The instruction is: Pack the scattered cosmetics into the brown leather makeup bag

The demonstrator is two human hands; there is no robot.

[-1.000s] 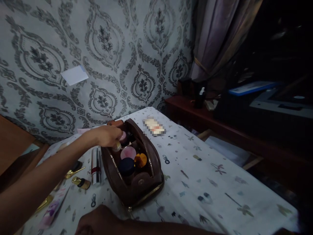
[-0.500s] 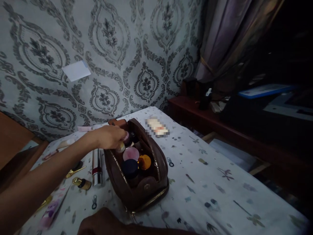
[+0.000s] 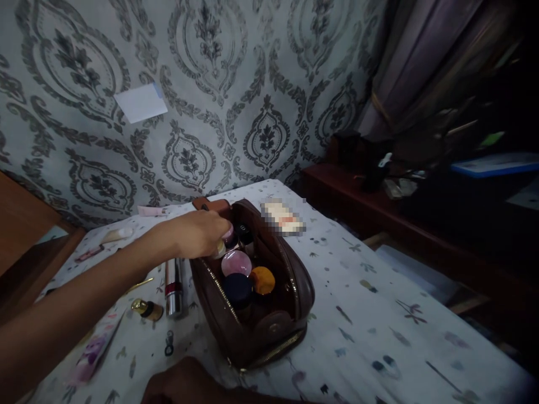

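A brown zip cosmetic bag stands unzipped on the table. Inside it are a pink round-lidded jar, a dark round-lidded jar, an amber round piece and a black cap. My left hand reaches over the bag's far left rim, fingers bent down and closed. A small pink cap and a pale yellow one show at its fingertips; whether they are gripped is hidden. My right hand, dark and cut off by the lower edge, rests near the bag's front, its fingers hidden.
Left of the bag lie a silver tube with a red band, a gold-capped bottle and a purple-printed squeeze tube. A blurred flat item lies right of the bag. Beyond the table's right edge is a dark red shelf.
The view has shifted, so the bag and table appear farther right. My left hand stays at the bag's far left rim, and my right hand remains near its front.
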